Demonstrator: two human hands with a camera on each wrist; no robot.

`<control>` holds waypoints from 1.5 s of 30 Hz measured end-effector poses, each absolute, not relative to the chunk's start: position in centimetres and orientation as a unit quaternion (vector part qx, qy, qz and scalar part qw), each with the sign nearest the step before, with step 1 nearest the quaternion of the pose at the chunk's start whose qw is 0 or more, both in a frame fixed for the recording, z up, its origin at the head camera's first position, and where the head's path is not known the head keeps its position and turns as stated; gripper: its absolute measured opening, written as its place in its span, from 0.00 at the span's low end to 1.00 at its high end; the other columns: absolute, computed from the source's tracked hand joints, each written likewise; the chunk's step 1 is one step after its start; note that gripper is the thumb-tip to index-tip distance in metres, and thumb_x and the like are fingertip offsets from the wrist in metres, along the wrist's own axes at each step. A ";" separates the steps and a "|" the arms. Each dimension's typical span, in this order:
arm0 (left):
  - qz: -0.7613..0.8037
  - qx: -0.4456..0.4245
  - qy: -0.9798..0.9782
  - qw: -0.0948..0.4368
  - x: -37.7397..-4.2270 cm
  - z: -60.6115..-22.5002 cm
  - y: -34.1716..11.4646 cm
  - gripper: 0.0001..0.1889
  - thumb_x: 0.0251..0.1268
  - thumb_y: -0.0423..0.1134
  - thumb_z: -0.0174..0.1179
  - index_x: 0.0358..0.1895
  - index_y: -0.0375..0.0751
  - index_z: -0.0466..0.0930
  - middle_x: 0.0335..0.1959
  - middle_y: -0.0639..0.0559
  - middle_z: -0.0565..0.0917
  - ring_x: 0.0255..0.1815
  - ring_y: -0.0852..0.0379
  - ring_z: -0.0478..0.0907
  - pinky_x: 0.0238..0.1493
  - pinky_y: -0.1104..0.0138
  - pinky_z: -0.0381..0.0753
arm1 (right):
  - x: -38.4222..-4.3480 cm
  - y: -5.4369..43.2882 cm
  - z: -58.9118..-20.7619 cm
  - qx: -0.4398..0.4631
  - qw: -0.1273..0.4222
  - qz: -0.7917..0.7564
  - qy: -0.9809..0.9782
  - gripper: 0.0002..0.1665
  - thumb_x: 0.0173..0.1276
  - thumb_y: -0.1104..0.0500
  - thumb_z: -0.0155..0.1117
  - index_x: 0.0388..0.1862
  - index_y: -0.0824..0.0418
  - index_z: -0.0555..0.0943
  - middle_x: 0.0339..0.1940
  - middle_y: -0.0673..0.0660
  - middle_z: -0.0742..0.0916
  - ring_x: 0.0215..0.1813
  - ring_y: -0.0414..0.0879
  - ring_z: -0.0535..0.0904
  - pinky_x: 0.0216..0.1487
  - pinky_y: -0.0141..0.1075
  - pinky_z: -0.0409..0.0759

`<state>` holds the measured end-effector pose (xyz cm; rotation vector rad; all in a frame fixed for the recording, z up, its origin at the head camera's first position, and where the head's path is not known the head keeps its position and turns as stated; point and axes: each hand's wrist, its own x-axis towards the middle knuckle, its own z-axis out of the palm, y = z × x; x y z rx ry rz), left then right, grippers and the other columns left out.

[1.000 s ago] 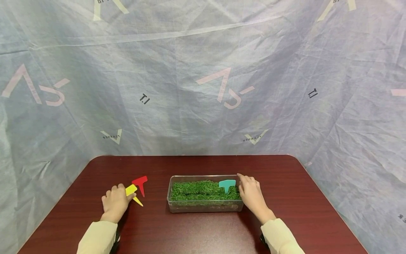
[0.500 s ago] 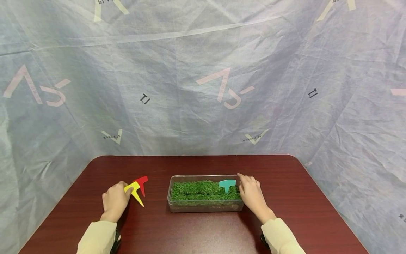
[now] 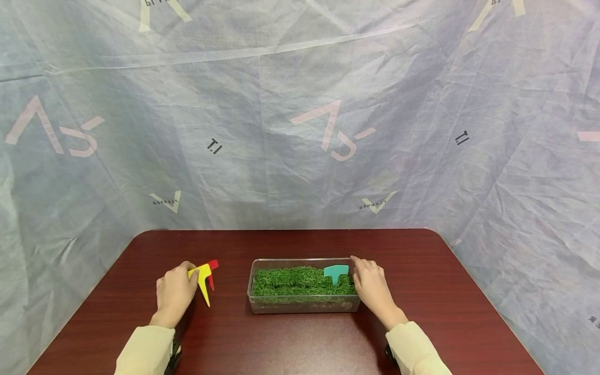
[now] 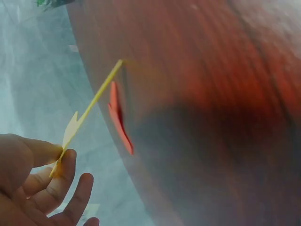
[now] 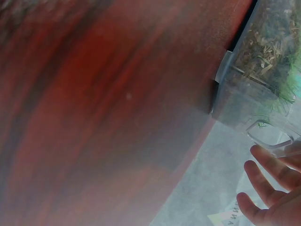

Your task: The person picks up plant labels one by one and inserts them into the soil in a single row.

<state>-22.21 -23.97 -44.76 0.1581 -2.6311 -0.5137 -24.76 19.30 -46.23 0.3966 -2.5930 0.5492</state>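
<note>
My left hand (image 3: 174, 292) pinches a yellow T-shaped plant label (image 3: 203, 274) by its head, between thumb and fingers; its pointed stem slants down over the table. Just behind it a red plant label (image 3: 213, 264) lies on the table, partly covered by the yellow one in the head view. In the left wrist view the red label (image 4: 117, 117) shows apart from my fingers. My right hand (image 3: 373, 289) rests against the right end of a clear plastic box (image 3: 304, 308) with green grass in it. Its fingers (image 5: 275, 172) look extended beside the box's end handle.
A teal plant label (image 3: 335, 272) stands upright in the grass (image 3: 295, 281) at the box's right side. The dark red wooden table (image 3: 290, 344) reaches to a grey printed cloth (image 3: 262, 172) hanging behind and at both sides.
My left hand has lifted slightly and shifted right and away from me. The yellow label has turned so its stem points more steeply down and now overlaps the red one. My right hand stays put.
</note>
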 end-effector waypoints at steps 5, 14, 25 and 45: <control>-0.183 0.038 -0.949 0.255 -22.3 -44.3 -23.3 0.08 0.58 0.35 0.58 0.37 0.33 0.80 0.25 0.40 0.83 0.22 0.45 0.76 0.34 0.45 0.69 | -24.7 19.3 -46.2 0.142 0.224 0.199 -0.944 0.20 0.63 0.65 0.56 0.56 0.64 0.74 0.43 0.60 0.84 0.47 0.56 0.76 0.50 0.55 0.69; -0.185 0.023 -0.936 0.297 -22.5 -43.3 -22.1 0.06 0.56 0.34 0.60 0.36 0.35 0.80 0.24 0.41 0.83 0.25 0.41 0.77 0.35 0.45 0.68 | -24.7 19.3 -46.1 0.140 0.218 0.196 -0.946 0.20 0.64 0.65 0.56 0.56 0.64 0.74 0.44 0.60 0.83 0.48 0.57 0.76 0.50 0.56 0.69; -0.187 -0.002 -0.924 0.334 -22.6 -42.6 -20.8 0.07 0.55 0.34 0.61 0.36 0.36 0.78 0.20 0.45 0.81 0.26 0.44 0.75 0.37 0.49 0.67 | -24.8 19.3 -46.2 0.145 0.226 0.195 -0.943 0.20 0.63 0.65 0.56 0.56 0.64 0.75 0.43 0.60 0.84 0.48 0.57 0.76 0.49 0.55 0.70; -0.199 -0.067 -0.901 0.380 -23.2 -40.2 -16.9 0.07 0.56 0.34 0.62 0.37 0.38 0.78 0.18 0.49 0.78 0.29 0.46 0.75 0.45 0.49 0.68 | -24.6 19.3 -46.2 0.166 0.260 0.206 -0.929 0.18 0.64 0.64 0.55 0.54 0.65 0.75 0.38 0.60 0.83 0.44 0.58 0.76 0.46 0.56 0.69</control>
